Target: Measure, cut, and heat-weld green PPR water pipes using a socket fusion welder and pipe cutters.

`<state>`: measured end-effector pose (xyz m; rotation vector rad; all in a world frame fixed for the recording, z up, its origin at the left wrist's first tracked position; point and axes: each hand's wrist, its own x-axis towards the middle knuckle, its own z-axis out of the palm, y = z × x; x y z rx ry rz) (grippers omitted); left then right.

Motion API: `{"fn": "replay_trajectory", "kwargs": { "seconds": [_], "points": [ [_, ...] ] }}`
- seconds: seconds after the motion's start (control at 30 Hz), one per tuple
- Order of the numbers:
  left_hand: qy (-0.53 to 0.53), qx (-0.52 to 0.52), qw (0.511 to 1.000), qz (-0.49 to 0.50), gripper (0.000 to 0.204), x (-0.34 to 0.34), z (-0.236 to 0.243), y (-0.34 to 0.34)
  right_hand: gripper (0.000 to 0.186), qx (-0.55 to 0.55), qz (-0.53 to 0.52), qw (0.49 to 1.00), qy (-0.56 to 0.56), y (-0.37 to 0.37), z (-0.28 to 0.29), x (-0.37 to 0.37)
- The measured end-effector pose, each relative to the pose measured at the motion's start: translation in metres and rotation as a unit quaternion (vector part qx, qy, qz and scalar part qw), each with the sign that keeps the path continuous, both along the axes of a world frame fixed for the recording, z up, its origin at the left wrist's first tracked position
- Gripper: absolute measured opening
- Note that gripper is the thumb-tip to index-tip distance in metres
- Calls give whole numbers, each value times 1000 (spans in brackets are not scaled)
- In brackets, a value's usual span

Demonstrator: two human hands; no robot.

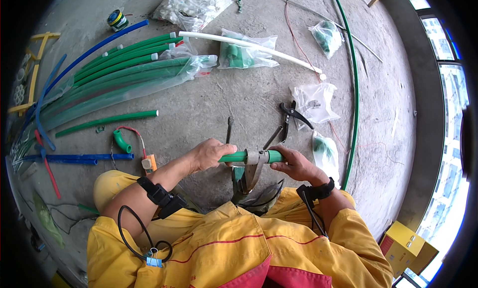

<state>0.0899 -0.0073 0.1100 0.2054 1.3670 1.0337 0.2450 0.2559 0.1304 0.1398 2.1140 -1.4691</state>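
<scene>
My left hand (212,154) is closed on a green pipe (236,156), left of a metal pipe-welding tool's heated head (256,156). My right hand (289,163) grips the green piece (274,155) on the other side of that head, so both pieces line up through it. The tool's stand sits low between my legs, partly hidden by the pipe and head. Just beyond my right hand lie black-handled pipe cutters (294,116) and a metal bar (273,137); another short bar (229,129) stands behind the pipe.
Green pipes in plastic (124,81), blue pipes (84,158), a white pipe (249,45) and bagged fittings (324,38) lie around. An orange power strip (149,163) with cables is at left, a long green pipe (355,104) at right, beside windows and a yellow box (403,240).
</scene>
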Motion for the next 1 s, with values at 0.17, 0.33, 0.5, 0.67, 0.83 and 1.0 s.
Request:
{"fn": "replay_trajectory", "kwargs": {
  "seconds": [0.17,0.33,0.5,0.67,0.83,1.0],
  "points": [
    [6,15,1000,-4,49,0,-2,-1,49,0,-3,1000,-4,-1,-1,0],
    [10,6,1000,-18,48,-1,-6,-2,49,-2,-3,1000,-2,-1,-1,0],
    [8,13,1000,-10,47,0,-5,-1,49,-4,-1,1000,0,0,-2,1],
    [11,8,1000,-11,49,0,-5,-2,49,10,9,1000,8,0,0,0],
    [13,9,1000,-20,49,-1,-2,-1,50,9,4,1000,4,0,0,1],
    [20,8,1000,-21,51,0,-4,-2,49,8,6,1000,4,0,-1,0]
  ]
}}
